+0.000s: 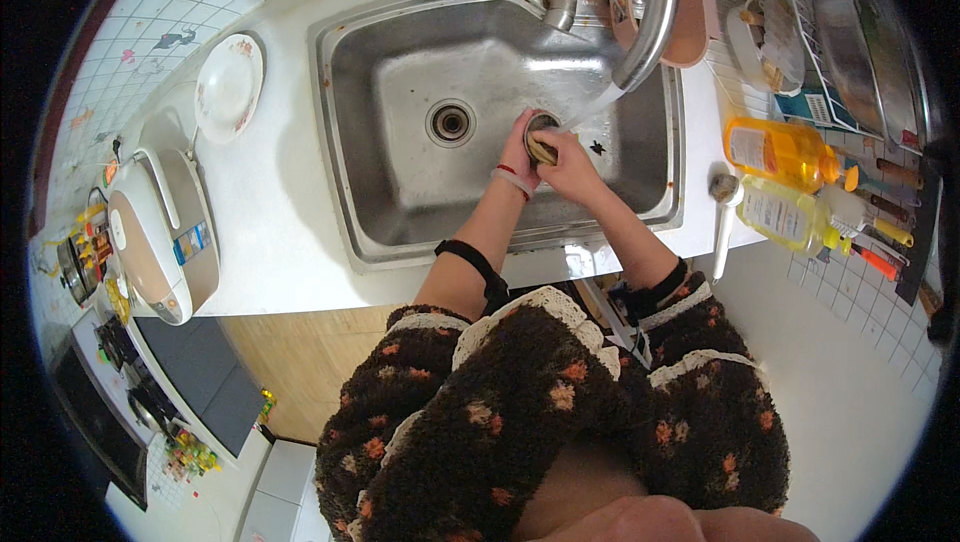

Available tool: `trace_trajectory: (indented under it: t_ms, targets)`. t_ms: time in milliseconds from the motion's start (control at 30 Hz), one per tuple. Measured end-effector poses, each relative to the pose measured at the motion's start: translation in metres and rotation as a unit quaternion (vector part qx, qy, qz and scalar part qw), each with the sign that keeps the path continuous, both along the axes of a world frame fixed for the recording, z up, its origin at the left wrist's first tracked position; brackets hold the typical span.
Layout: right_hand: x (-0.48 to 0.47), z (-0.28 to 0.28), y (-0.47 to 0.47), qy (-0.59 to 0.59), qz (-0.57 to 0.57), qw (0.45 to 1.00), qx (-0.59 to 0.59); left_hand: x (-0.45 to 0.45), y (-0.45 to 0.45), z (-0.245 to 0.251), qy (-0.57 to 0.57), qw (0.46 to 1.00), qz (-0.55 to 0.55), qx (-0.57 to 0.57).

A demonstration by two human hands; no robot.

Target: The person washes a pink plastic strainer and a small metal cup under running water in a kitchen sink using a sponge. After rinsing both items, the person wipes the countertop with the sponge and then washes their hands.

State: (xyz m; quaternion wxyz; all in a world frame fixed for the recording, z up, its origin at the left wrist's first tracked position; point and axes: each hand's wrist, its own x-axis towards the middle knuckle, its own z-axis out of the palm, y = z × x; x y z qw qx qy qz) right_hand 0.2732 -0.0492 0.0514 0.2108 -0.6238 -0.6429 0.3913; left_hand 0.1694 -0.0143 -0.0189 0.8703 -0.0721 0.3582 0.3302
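Over the right half of the steel sink point(405, 182), my left hand point(516, 143) grips a small round container point(541, 120), seemingly metal, tilted with its mouth turned to the right. My right hand point(571, 165) presses a yellowish sponge or cloth point(541, 150) at the container's mouth; my fingers partly hide it. Water runs from the curved metal faucet point(651, 54) in a stream point(589, 111) that falls on the container and my right hand. A small dark scrap point(597, 147) lies on the sink floor just right of my hands.
The drain point(451, 123) is left of my hands. A white plate point(229, 86) and a rice cooker point(161, 234) stand on the left counter. At right are a pink basin point(675, 24), an orange soap bottle point(776, 154), a yellow bottle point(784, 213) and a white-handled brush point(724, 219).
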Motion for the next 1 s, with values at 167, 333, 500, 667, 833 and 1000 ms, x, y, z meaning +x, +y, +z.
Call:
trace_trajectory:
  t_ms: [167,333,500,667,833,1000]
  targets:
    - [0.005,0.001,-0.005,-0.181,0.094,0.968,0.147,-0.001,-0.004,0.012,0.009,1.000,-0.016,-0.013]
    - [0.005,0.001,0.000,-0.257,0.153,0.954,0.006,0.005,-0.012,-0.005,0.098,0.994,-0.043,-0.012]
    - [0.008,-0.002,0.002,-0.149,0.141,0.979,-0.009,0.001,-0.010,-0.022,0.107,0.988,-0.108,0.038]
    - [0.030,0.001,-0.003,0.041,-0.047,0.994,-0.090,-0.004,-0.003,-0.010,0.002,0.999,-0.042,0.000]
    - [0.057,-0.009,-0.011,0.185,-0.319,0.929,-0.037,-0.011,0.007,0.007,-0.072,0.997,0.018,-0.037]
    - [0.061,-0.029,-0.014,0.128,-0.260,0.957,0.027,-0.005,0.002,0.007,-0.131,0.991,0.020,-0.005]
